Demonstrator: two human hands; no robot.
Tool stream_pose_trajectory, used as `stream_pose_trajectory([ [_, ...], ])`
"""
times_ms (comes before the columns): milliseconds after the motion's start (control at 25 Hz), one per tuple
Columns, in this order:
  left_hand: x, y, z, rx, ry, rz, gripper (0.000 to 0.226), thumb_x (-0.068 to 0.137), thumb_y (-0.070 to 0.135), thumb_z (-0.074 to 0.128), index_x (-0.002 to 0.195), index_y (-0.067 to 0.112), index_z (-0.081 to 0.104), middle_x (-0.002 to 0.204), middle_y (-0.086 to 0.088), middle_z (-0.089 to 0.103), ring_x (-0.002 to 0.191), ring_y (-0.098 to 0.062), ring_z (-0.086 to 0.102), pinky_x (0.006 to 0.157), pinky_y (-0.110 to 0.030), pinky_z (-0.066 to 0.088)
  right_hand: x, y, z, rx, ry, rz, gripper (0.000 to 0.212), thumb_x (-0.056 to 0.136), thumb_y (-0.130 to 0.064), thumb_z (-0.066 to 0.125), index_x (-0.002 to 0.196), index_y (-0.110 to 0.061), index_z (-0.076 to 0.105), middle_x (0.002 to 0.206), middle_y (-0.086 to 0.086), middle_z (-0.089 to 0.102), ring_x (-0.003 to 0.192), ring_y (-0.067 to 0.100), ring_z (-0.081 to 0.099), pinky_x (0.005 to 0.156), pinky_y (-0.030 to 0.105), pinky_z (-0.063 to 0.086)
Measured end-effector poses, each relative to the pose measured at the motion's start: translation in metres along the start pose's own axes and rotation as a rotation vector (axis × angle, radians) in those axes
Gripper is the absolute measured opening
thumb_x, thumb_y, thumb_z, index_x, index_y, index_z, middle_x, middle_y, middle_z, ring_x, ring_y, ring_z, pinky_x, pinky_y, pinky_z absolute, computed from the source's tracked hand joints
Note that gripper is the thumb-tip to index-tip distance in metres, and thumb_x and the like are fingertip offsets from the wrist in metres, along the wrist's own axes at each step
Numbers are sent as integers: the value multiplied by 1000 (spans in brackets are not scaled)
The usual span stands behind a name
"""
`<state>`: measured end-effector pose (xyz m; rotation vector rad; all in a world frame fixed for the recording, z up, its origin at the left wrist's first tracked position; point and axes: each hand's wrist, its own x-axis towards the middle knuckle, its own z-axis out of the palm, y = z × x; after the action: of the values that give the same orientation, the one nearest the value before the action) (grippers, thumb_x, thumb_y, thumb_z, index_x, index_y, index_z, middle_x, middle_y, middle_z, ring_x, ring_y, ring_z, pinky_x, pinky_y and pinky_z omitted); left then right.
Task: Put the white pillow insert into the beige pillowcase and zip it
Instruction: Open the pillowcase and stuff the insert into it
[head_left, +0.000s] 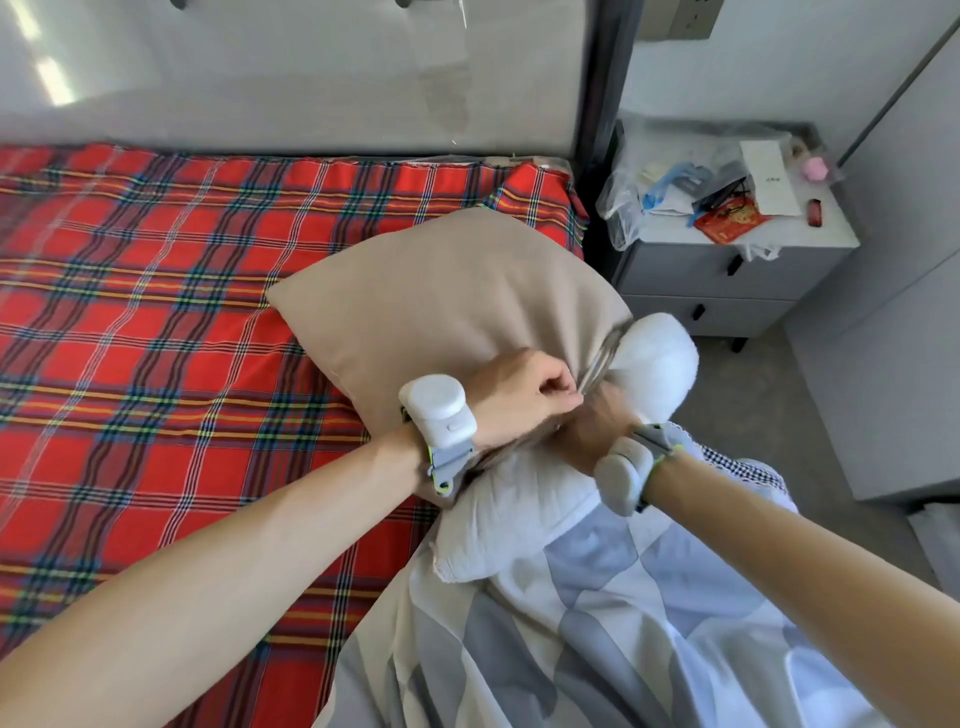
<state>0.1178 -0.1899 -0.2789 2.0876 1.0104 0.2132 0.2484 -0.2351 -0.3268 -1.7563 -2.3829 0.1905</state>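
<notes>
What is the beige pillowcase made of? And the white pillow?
Pillowcase: looks like soft, matte woven cloth, maybe cotton; it bunches into fine folds at its opening. Pillow: thin white fabric over puffy stuffing, probably fibrefill; it bulges roundly.

Head-worn wide view, steeply down, near bed (156, 312).

Red plaid bed (156, 312), grey headboard (260, 78), cluttered grey nightstand (727, 270), grey floor (753, 415).
</notes>
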Motion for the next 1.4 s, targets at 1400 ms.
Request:
stream_pose_trajectory([
  [1400, 63, 43, 12, 323, -135, -62, 25, 90, 27, 53, 68, 17, 50, 79, -5, 58, 78, -28, 55, 65, -28, 35, -1, 16, -6, 229, -133, 264, 54, 85, -42, 27, 105, -6, 62, 106, 16, 65, 98, 28, 58, 85, 31, 40],
])
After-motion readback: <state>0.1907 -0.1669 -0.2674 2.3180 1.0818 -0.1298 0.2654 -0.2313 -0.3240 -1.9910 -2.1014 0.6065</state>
